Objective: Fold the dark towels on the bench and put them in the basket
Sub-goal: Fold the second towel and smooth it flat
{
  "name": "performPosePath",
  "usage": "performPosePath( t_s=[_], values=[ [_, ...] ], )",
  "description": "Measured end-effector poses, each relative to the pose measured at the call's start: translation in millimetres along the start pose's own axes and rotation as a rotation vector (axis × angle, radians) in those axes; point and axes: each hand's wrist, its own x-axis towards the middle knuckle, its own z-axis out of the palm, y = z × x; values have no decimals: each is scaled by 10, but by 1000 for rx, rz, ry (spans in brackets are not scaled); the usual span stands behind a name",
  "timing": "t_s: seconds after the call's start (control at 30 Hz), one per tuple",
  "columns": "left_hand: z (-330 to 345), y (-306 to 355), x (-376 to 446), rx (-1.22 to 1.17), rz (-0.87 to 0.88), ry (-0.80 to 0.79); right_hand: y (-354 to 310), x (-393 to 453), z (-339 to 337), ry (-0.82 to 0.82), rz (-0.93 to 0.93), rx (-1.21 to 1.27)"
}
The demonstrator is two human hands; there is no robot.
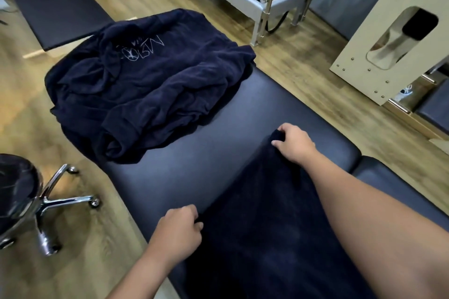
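Observation:
A dark navy towel (262, 221) lies spread flat on the near part of the padded dark bench (194, 160). My left hand (179, 228) pinches its near left corner at the bench's edge. My right hand (294, 143) grips the far corner, fingers curled over the cloth. A crumpled heap of dark towels (145, 87), one with pale lettering, covers the far end of the bench. No basket is in view.
A rolling stool with chrome legs (48, 204) stands on the wooden floor at the left. A second dark bench (56, 5) sits at the far left. A grey metal frame (257, 0) and a beige wooden unit (388, 39) stand to the right.

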Motion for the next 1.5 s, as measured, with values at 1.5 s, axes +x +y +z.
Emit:
performPosePath(
  t_s=[1.5],
  values=[
    [2497, 3590, -3217, 27, 675, -551, 4380, -3196, -1694, 414, 142, -25]
  ],
)
